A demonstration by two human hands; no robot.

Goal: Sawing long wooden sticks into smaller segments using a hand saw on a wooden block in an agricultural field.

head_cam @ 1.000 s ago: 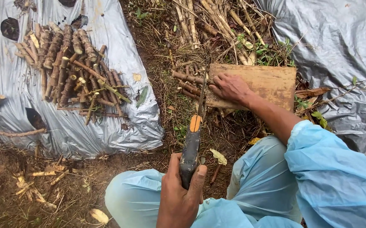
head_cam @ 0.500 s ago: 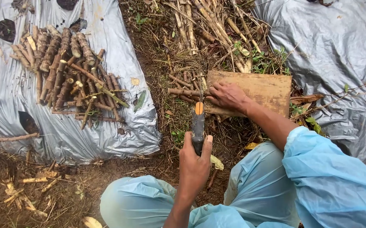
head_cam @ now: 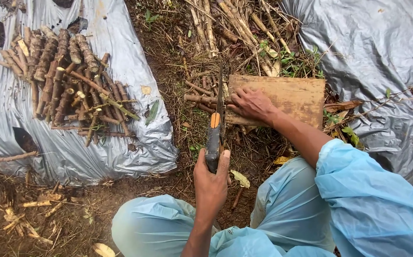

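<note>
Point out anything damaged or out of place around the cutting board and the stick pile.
The grey plastic sheet under the cut sticks is torn, with dark holes at its left edge. Stray stick pieces lie off it on bare soil.

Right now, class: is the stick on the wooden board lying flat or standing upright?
Lying flat. The stick rests across the wooden board edge, pinned by the right hand; the knife blade crosses it.
</note>
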